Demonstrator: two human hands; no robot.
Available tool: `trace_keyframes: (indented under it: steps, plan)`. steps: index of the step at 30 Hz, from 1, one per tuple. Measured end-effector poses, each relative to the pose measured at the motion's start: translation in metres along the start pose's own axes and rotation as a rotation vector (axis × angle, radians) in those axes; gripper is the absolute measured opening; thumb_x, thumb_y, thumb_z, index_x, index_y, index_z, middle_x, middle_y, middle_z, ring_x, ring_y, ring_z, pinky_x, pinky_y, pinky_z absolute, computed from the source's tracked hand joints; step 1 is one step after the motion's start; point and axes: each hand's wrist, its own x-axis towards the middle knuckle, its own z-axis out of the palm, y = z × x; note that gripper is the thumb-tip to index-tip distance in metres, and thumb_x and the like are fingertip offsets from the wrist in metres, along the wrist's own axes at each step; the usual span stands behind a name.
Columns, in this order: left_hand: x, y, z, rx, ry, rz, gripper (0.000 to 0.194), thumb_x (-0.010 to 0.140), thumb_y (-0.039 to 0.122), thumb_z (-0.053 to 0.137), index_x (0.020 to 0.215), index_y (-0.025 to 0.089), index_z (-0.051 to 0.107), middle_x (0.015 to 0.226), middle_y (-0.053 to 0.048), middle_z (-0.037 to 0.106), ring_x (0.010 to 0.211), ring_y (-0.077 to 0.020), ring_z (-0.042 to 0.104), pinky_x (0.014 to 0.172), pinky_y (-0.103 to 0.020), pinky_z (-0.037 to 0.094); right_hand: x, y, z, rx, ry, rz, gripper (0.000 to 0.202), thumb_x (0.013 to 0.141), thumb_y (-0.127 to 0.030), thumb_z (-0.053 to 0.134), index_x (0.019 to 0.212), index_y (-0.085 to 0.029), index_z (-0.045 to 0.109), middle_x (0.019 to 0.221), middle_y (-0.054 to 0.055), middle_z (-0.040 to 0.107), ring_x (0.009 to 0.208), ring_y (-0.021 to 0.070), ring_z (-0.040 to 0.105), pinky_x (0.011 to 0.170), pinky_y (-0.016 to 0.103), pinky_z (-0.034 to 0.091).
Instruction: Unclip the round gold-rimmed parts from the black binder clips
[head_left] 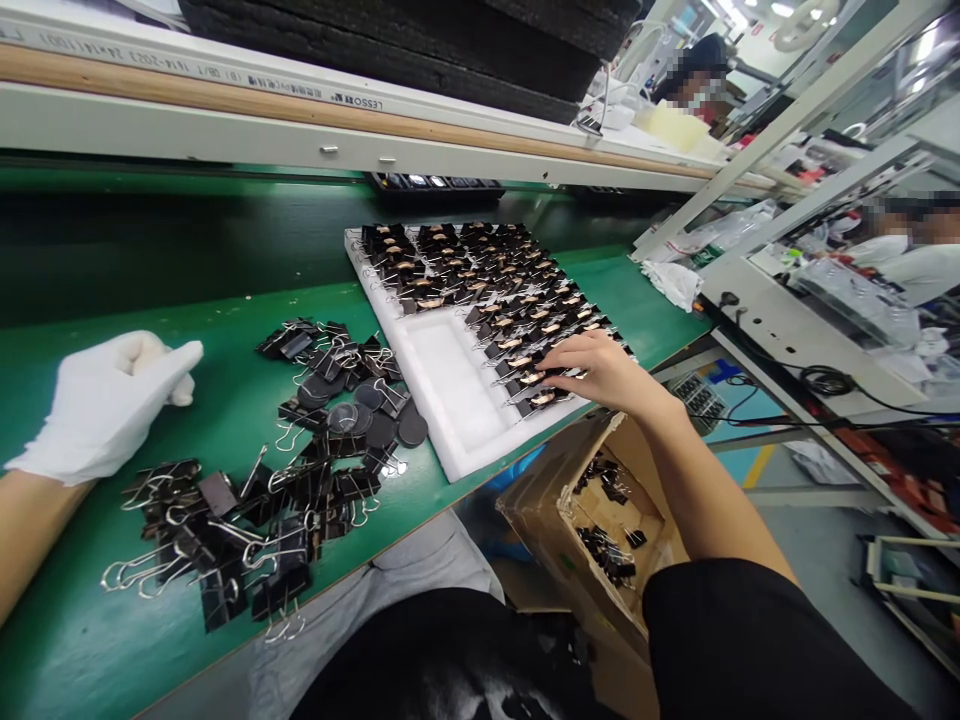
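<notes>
Now the left hand [112,405] is loosely fisted; the right hand [604,372] touches binder clips [541,399], grip unclear

The left hand [112,405], white-gloved, is loosely curled, one digit pointing out. The bare right hand [596,370] extends its fingers, its forearm [720,490] slanting inward from a black sleeve [750,640].

1 wht tray [461,375], 1 ctn [536,490]

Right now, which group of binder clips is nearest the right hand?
The rows in the white foam tray, at its fingertips; other clips lie loose on the green table and in the cardboard box.
</notes>
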Motion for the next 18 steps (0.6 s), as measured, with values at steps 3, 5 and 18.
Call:
trace_keyframes:
  steps: [3, 5, 18]
  plan:
    - [0.0, -0.001, 0.0, -0.017, -0.009, -0.001, 0.039, 0.086, 0.05, 0.07, 0.066, 0.018, 0.059, 0.066, 0.003, 0.068, 0.069, -0.015, 0.063, 0.08, -0.031, 0.051, 0.002, 0.003, -0.004, 0.068, -0.009, -0.004, 0.028, 0.097, -0.038, 0.068, 0.123, -0.029, 0.072, 0.101, 0.004, 0.082, 0.094, 0.025, 0.076, 0.088, 0.043, 0.054]
    - [0.002, -0.003, 0.001, -0.036, -0.01, 0.006, 0.039, 0.085, 0.049, 0.072, 0.066, 0.018, 0.058, 0.066, 0.003, 0.068, 0.068, -0.0152, 0.064, 0.076, -0.03, 0.05, 0.001, 0.004, -0.005, 0.102, -0.002, 0.002, 0.036, 0.095, -0.033, 0.067, 0.131, -0.027, 0.067, 0.103, 0.004, 0.081, 0.095, 0.0239, 0.077, 0.087, 0.04, 0.058]
    - [0.006, -0.01, 0.003, -0.052, 0.001, -0.017, 0.036, 0.083, 0.049, 0.075, 0.069, 0.018, 0.062, 0.066, 0.003, 0.069, 0.068, -0.0159, 0.068, 0.078, -0.033, 0.057, -0.009, 0.005, 0.001, 0.111, 0.061, 0.022, 0.025, 0.096, -0.033, 0.066, 0.12, -0.028, 0.069, 0.106, 0.004, 0.081, 0.098, 0.0238, 0.077, 0.088, 0.041, 0.058]
